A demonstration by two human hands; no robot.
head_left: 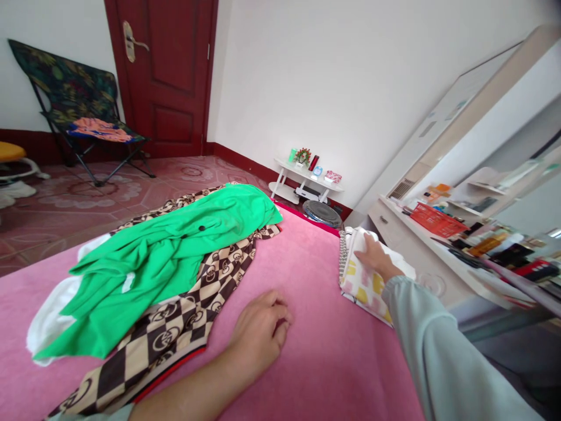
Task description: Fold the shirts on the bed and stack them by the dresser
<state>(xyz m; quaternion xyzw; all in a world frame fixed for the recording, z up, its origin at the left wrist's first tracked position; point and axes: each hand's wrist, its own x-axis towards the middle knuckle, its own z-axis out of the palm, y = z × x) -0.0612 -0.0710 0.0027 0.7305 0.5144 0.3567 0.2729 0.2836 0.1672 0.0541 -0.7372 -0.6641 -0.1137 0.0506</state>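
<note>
leftmost, beyond the left hand (263, 327), a green garment (184, 234) lies over checked clothing (225, 272), whose red-striped edge runs close beside the forearm. that hand is loosely half-curled; a broad stretch of pink cover (309, 275) spans rightward to the right hand (372, 257). this one lies on folded clothes (363, 286), near the dresser (394, 231); whether it pinches them, i cannot tell.
</note>
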